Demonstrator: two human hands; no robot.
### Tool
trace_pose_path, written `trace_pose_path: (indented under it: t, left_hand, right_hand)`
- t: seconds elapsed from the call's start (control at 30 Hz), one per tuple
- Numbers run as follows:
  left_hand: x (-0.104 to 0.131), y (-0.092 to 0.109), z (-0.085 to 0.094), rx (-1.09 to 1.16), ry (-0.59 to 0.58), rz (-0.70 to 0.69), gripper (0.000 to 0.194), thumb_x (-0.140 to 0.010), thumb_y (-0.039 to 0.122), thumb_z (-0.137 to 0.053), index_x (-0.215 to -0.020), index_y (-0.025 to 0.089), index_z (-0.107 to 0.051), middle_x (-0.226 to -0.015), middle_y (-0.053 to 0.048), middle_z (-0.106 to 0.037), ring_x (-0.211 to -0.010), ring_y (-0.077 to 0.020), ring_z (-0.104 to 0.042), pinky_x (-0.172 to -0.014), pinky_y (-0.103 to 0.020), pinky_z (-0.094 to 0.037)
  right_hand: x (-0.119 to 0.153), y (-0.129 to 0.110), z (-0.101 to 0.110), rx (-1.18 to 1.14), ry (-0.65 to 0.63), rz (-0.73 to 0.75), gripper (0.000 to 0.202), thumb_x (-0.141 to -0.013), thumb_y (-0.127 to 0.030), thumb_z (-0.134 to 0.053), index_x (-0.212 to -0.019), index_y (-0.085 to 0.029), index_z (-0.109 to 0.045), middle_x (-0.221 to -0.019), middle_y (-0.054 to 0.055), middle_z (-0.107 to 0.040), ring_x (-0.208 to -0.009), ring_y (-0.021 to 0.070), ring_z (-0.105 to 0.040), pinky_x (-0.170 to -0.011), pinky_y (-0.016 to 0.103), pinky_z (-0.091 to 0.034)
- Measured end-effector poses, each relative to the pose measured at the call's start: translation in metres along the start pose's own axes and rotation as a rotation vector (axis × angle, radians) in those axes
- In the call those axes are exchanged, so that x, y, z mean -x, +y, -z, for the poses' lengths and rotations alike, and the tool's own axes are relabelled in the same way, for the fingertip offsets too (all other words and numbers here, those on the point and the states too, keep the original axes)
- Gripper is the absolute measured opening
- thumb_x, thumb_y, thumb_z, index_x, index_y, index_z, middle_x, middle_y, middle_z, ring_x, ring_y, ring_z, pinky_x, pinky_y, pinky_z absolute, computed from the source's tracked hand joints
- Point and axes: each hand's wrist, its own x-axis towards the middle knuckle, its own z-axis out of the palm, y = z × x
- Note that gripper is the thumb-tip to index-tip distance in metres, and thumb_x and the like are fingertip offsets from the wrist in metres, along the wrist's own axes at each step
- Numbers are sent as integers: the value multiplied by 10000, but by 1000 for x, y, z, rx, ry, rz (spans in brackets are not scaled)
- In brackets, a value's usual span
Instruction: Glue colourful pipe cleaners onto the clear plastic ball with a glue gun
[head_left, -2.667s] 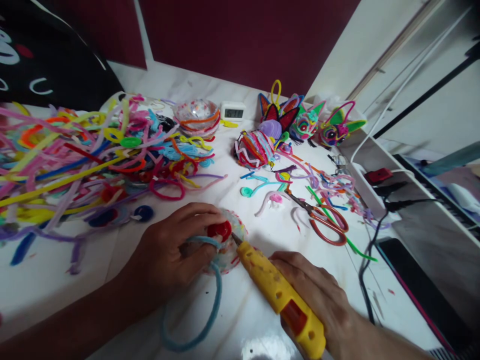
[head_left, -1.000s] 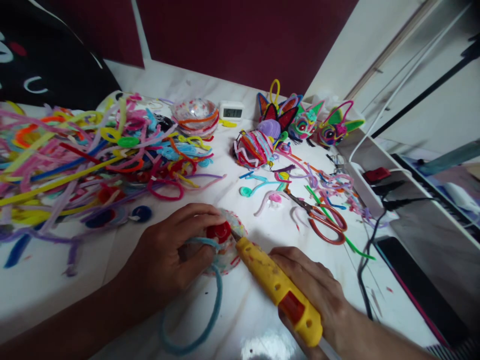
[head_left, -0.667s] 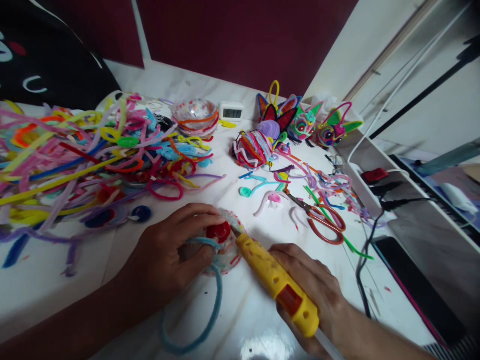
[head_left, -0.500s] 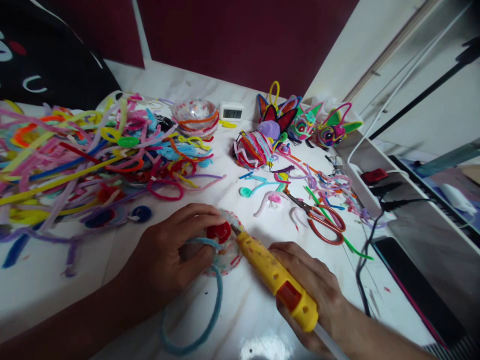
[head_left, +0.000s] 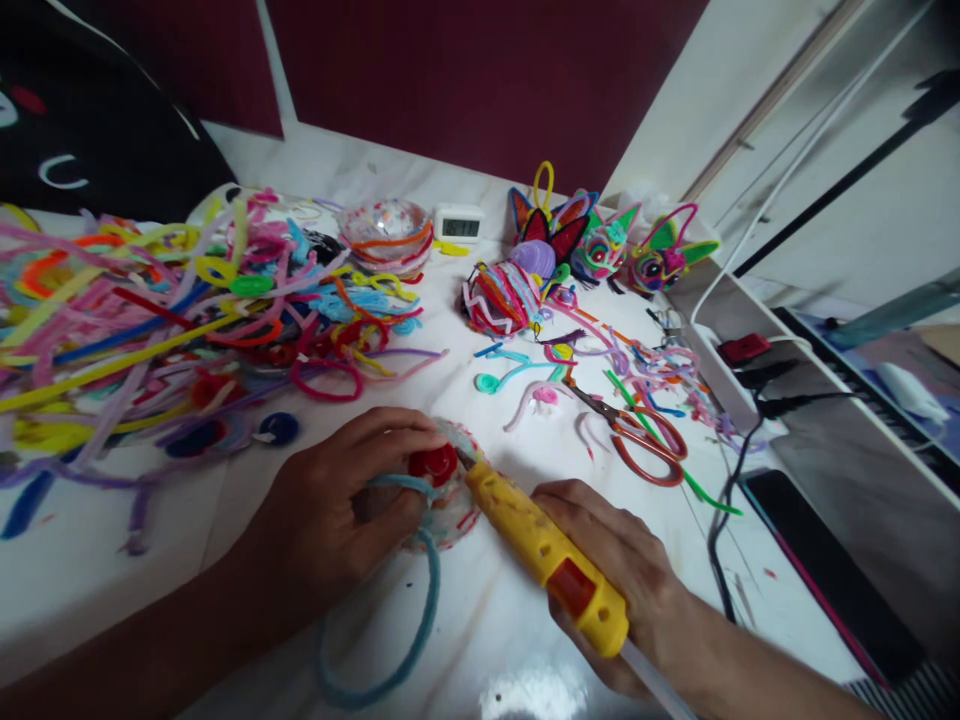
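My left hand (head_left: 337,500) is closed, with a light-blue pipe cleaner (head_left: 431,590) pinched between thumb and fingers; its loose end curves down over the table. Under those fingers lies a clear round plastic shell (head_left: 454,515) with red and white bits on it. A red pipe-cleaner coil (head_left: 433,462) sits on the shell, partly covered by my left fingertips. In my right hand (head_left: 615,570) is a yellow hot glue gun (head_left: 540,540), a clear glue stick (head_left: 656,682) jutting from its back. Its nozzle points at the red coil's right edge; whether they touch I cannot tell.
A heap of colourful pipe cleaners (head_left: 150,320) covers the left side. Orange-handled scissors (head_left: 649,447) lie right of the shell among scraps. A phone (head_left: 825,570) and black cable (head_left: 716,550) are at right. Behind stand a wrapped ball (head_left: 501,298), decorated figures (head_left: 600,248) and a small clock (head_left: 458,224).
The whole view has shifted slightly. Both hands keep nearly the same pose, and the glue gun's nozzle stays beside the red coil.
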Motion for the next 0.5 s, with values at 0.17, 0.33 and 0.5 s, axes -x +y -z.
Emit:
trace_pose_path:
  t: [0.17, 0.33, 0.5]
  left_hand:
    - [1, 2, -1, 20, 31, 61, 339, -917, 196, -551, -1181, 297, -739, -1268, -14, -741, -1165, -188, -726, -1046, -269, -579]
    - [1, -2, 0, -8, -14, 14, 337, -929, 212, -581, -1216, 304, -731, -1278, -12, -739, -1158, -184, -730, -1037, -262, -586]
    - [1, -1, 1, -4, 8, 21, 343, -929, 200, -567, -1214, 304, -726, -1283, -9, -734, -1161, -176, -725, -1040, -252, -578]
  right_hand:
    - [0, 0, 2, 17, 3, -8, 211, -1040, -237, -500, -1224, -189, -589, -998, 101, -733, -915, 235, -758, -673, 295, -658]
    - [-1, 2, -1, -20, -4, -13, 266, -984, -178, -514, -1238, -177, -591, -1020, 117, -731, -973, 251, -744, -702, 311, -658]
    - [-2, 3, -1, -26, -14, 6, 172, -1051, -218, -475, -1172, -185, -592, -996, 98, -721, -956, 234, -726, -710, 308, -646]
